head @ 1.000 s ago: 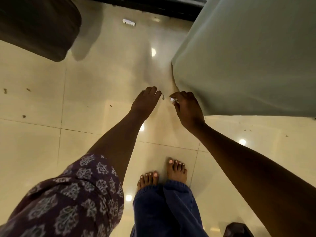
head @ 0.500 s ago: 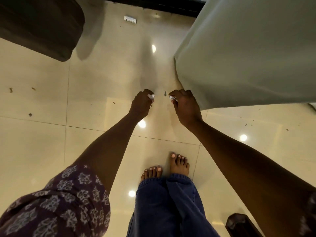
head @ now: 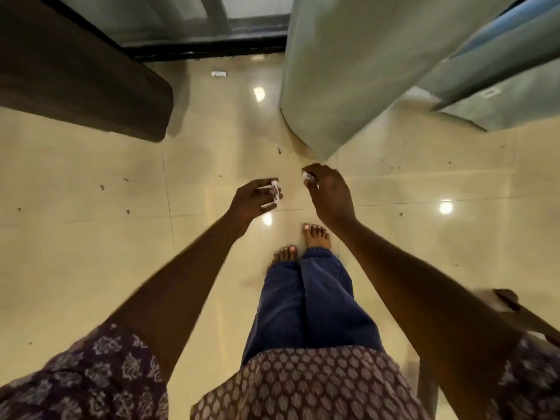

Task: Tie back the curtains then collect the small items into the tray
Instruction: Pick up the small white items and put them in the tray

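Small white items pinched, one in left hand [head: 253, 201], one in right hand [head: 328, 192], kept off floor [head: 91, 237] for tray; another white item [head: 219, 74] far, near window

The tiled floor [head: 91, 177] is gleaming glossy and smooth, mirroring ceiling lights. The pale curtain [head: 348, 71] at far right is hanging as matt cloth, and the printed tunic [head: 303, 386] is showing soft woven fabric.

small white items [head: 275, 191] in hands unidentifiable.
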